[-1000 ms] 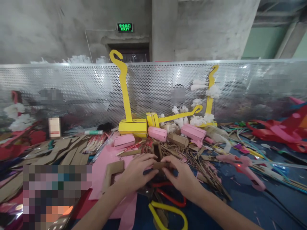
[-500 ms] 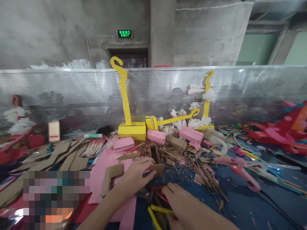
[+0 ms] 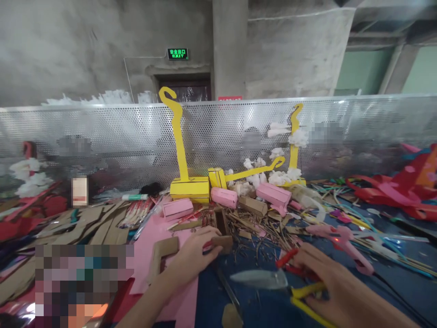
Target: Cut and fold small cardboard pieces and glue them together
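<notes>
Right hand (image 3: 321, 278) grips scissors (image 3: 259, 279), red and yellow handles, by the handles; blades point left over the blue counter (image 3: 211, 300). Left hand (image 3: 198, 250) pinches a small brown cardboard piece (image 3: 226, 244) between thumb and fingers, left of the scissors and a bit farther. Just beyond it, an open cardboard box (image 3: 220, 222). Pink paper (image 3: 186, 296) lies under the left forearm, with an L-shaped cardboard strip (image 3: 157, 255) on it. Pink glue gun (image 3: 355, 250), small red light on, lies right of the right hand. Brown scraps (image 3: 252, 223) lie beyond both hands. Farther: three pink blocks (image 3: 224, 197), one brown block (image 3: 252, 205), and a yellow block (image 3: 189, 188) with a tall hooked strip (image 3: 177, 136) standing on it. Perforated metal partition (image 3: 119, 132) behind. Writing: green sign (image 3: 178, 54) on the far wall reads "安全出口 EXIT"; red sign (image 3: 230, 98) at the partition's top edge, white characters too small to read.
</notes>
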A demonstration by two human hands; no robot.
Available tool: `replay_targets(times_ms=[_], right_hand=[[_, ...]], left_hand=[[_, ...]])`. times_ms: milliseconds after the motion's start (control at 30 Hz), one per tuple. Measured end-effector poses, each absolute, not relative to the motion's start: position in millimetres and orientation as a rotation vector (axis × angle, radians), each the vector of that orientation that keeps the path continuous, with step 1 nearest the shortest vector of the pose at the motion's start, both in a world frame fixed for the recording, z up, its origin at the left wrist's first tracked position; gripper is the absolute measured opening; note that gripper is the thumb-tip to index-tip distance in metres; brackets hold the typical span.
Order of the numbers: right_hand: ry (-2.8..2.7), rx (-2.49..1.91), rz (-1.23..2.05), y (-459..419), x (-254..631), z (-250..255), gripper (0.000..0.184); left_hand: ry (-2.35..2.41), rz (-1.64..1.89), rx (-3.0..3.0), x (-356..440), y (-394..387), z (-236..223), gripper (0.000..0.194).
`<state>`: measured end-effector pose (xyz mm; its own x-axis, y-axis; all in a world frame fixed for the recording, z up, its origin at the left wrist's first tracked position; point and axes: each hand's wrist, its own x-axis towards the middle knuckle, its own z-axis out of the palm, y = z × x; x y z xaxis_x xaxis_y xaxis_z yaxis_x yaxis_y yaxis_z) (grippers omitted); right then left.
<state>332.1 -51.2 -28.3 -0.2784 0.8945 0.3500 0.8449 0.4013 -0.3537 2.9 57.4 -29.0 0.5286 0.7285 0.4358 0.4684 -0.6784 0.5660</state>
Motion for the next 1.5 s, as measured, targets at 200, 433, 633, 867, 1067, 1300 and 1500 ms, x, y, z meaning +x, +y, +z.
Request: replay_targets(times_ms=[200, 433, 633, 867, 1067, 1300, 1500], right_hand=[[-1.831, -1.401, 0.141, -32.0, 335.4, -5.7, 0.044], [-1.914, -1.225, 0.360, 8.3, 270.4, 3.6, 0.035], [-2.040, -1.315, 0.366, 7.5, 254.9, -23.6, 0.039], [-2.057, -1.352, 0.337, 2.2, 257.4, -34.5, 0.045], [-1.999, -1.392, 0.280, 7.4, 260.4, -34.6, 0.040], [-2.003, -1.382, 0.368, -0.5, 253.6, -33.9, 0.037], [-2.021, -1.372, 0.433, -11.0, 242.0, -27.6, 0.031]], left_hand=[[1.005, 1.099, 1.956, -3.6, 51.3, -28.7, 0.028], [1.162, 1.218, 1.776, -6.1, 31.8, -22.6, 0.042], [1.171, 1.241, 1.768, -14.3, 33.5, -19.2, 0.031], [1.025, 1.283, 1.598, -15.6, 34.2, -26.4, 0.028], [0.970, 1.344, 1.353, -9.0, 27.9, -23.8, 0.032], [0.857, 1.355, 1.245, 0.5, 17.9, -14.0, 0.040], [0.913, 1.316, 1.383, 2.5, 14.5, -13.0, 0.028]])
